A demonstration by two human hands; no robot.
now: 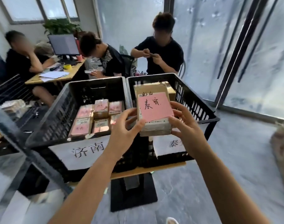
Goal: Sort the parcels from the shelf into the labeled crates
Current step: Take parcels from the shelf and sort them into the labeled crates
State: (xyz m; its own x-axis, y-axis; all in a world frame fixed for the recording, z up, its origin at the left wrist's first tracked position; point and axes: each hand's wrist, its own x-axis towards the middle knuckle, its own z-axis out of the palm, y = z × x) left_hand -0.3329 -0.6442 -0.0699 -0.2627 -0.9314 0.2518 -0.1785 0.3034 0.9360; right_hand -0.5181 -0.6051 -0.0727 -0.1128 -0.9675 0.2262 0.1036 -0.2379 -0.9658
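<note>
I hold a brown cardboard parcel (154, 110) with a pink handwritten label over the near rim of the right black crate (202, 110). My left hand (126, 125) grips its left edge and my right hand (184, 120) grips its right edge. Several more brown parcels lie in the right crate behind the held one. The left black crate (57, 113) holds several pink-labelled parcels (96, 118) packed side by side. Each crate carries a white paper sign on its front, the left sign (86, 151) fully readable, the right sign (168, 146) partly hidden by my arm.
Both crates stand on a small wooden-topped table (154, 168) with a black pedestal base. A metal shelf frame (17, 143) crosses the lower left. Three people sit behind the crates by a desk (57, 76) with a monitor. Glass doors stand at the right.
</note>
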